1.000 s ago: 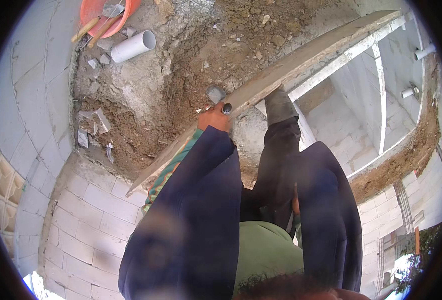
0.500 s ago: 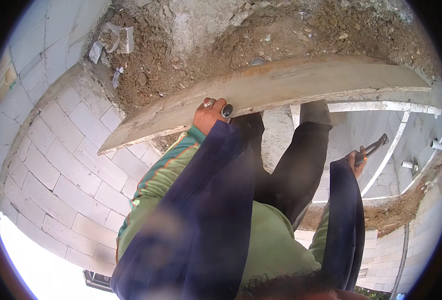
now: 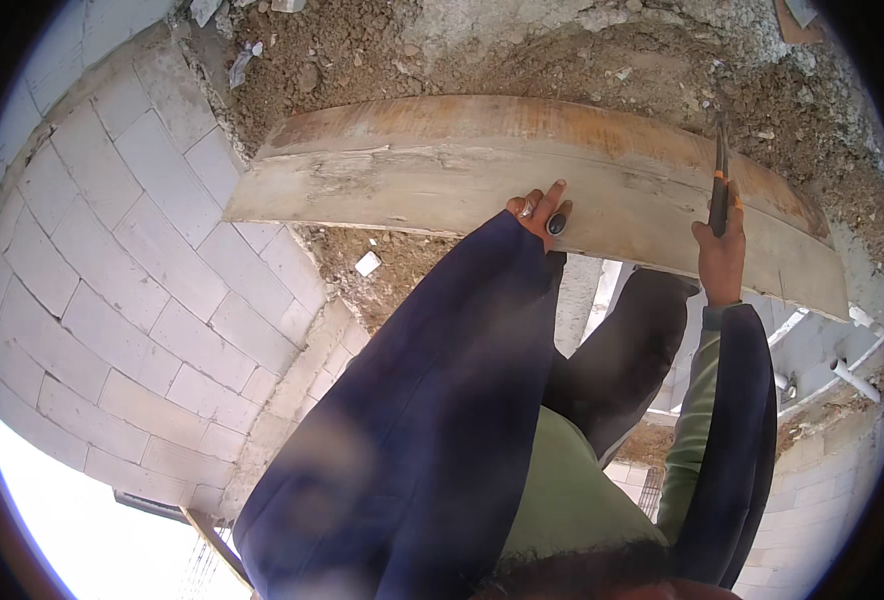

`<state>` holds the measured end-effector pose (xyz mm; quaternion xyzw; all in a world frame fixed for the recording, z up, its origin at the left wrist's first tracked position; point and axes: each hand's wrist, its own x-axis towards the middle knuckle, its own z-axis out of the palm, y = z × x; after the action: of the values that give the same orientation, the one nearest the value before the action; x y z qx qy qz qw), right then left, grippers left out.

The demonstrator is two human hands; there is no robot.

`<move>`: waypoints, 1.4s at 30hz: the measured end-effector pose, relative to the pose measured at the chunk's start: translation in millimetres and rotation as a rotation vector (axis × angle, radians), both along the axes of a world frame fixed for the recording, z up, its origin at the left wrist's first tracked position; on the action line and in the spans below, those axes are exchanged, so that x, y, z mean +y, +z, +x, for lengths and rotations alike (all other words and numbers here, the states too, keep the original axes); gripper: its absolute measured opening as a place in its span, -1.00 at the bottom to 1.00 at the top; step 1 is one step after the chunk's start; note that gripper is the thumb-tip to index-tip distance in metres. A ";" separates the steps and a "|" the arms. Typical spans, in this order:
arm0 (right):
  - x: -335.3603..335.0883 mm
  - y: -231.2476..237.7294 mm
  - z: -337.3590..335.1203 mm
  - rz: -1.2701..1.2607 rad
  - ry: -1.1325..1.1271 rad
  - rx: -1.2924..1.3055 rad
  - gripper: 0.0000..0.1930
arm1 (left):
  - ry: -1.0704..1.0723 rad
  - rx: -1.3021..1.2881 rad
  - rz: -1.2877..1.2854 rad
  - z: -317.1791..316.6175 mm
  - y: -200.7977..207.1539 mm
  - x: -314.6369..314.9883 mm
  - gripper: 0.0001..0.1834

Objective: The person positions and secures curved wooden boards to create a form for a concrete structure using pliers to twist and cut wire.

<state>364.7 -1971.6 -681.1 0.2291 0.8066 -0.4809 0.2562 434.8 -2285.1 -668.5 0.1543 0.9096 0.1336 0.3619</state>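
A long wooden board (image 3: 432,170) spans the view in front of me, its far strip stained rusty brown. My left hand (image 3: 540,212), with rings on its fingers, grips the near edge around the middle of the board; one finger lies stretched out over its face. Farther right, my right hand (image 3: 724,250) is closed round the dark, orange-marked handles of a pair of pliers (image 3: 719,195). The metal end of the pliers points away from me, above the board's right part. A thin spike (image 3: 782,287) shows by the board's near right edge.
Rubble and soil (image 3: 442,55) lie beyond the board. A pale block wall (image 3: 142,300) rises at left. Below the board are my dark-trousered leg (image 3: 622,335) and a white block piece (image 3: 368,263). White pipes (image 3: 854,380) stick out at lower right.
My right hand has swung up and forward with the pliers, from low at the right to over the board. My left hand sits farther right, and more of the board's face shows.
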 end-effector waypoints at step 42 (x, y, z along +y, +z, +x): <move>-163.9 -231.6 -98.8 0.151 0.857 -0.486 -0.35 | 0.029 0.063 0.042 57.6 -48.4 -16.6 -0.53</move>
<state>265.9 -2135.5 -912.7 0.0002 0.7777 -0.2055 0.5941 492.4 -2301.7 -716.9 0.1527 0.9197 0.1529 0.3277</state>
